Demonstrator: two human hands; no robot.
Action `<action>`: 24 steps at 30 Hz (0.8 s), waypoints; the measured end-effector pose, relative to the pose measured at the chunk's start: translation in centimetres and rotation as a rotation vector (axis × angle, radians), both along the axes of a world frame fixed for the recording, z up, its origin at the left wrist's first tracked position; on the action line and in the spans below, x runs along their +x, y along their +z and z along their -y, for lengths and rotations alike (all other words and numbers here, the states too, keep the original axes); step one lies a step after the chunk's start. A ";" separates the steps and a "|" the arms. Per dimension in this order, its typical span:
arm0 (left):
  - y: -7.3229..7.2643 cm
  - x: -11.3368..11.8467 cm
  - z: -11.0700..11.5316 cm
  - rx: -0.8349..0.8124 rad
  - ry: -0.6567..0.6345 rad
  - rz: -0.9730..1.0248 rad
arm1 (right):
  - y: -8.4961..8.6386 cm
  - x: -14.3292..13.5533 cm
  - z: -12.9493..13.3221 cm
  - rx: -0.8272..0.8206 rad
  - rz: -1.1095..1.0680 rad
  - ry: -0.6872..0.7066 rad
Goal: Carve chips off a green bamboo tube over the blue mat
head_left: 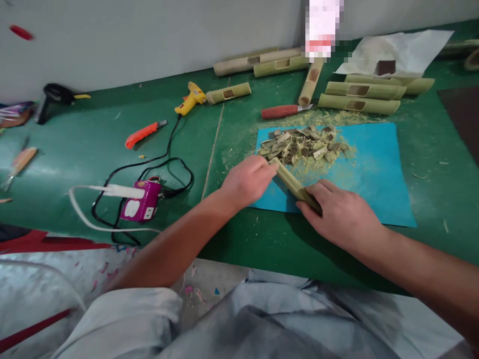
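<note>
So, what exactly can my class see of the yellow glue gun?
The glue gun is yellow and plastic-looking, with small reddish parts. It lies on the green tabletop, a black cord trailing from its lower end. Its right side sits close by a bamboo tube; whether they touch is unclear.

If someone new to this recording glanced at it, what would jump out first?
Most likely the bright blue sheet on the green table, with a heap of bamboo chips on its far left part. Over its near edge, the right hand grips a bamboo piece, with the left hand at its far end. Off to the left, the yellow glue gun and purple power block also stand out.
</note>
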State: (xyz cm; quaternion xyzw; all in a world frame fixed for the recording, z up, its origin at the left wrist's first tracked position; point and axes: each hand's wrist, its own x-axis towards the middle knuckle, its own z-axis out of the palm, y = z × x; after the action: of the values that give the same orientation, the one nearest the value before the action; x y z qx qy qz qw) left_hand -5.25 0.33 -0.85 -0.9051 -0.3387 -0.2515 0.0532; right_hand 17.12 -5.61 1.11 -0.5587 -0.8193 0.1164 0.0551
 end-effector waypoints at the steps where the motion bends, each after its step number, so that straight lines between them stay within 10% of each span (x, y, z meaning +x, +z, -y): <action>1: 0.0 0.1 0.1 0.005 0.015 0.011 | 0.0 0.0 0.0 0.001 0.005 0.000; 24: 0.2 0.4 0.9 -0.010 0.007 0.010 | 0.0 0.0 0.1 0.009 0.021 0.005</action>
State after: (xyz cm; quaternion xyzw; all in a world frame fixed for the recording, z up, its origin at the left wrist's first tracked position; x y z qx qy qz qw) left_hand -4.85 -0.52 -0.68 -0.9029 -0.3432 -0.2543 0.0477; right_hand 17.14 -5.67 1.15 -0.5576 -0.8218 0.1069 0.0485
